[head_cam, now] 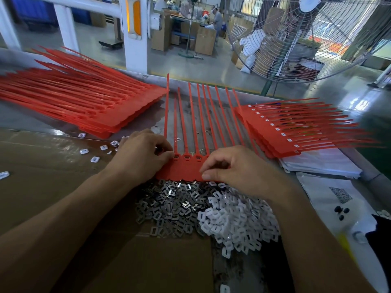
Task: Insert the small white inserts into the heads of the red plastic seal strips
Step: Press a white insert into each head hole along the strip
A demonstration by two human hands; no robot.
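**Seal-strip sheet, insert fitting at bench centre**

Red strip sheet (pixel 186 166): flat, heads nearest worker for reach. Left hand (pixel 141 155) pinches at the leftmost head, apparently seating a part. Right hand (pixel 234 168) curls on the sheet edge, steadying. White inserts (pixel 232 218) heaped just below.

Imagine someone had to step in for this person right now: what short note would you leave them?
Left hand: fingertips pinched at the leftmost head of the red strip sheet on the bench, apparently seating a part; the part itself is hidden.
Right hand: fingers curled, pinching the sheet's near edge to steady it.
Supplies: white inserts heaped just below the sheet, metal clips heaped to their left.
Done: the stack on the right shows white inserts in its heads.
Left: the visible heads on the current sheet look dark, with no white in them; after that, probably the stack on the left.
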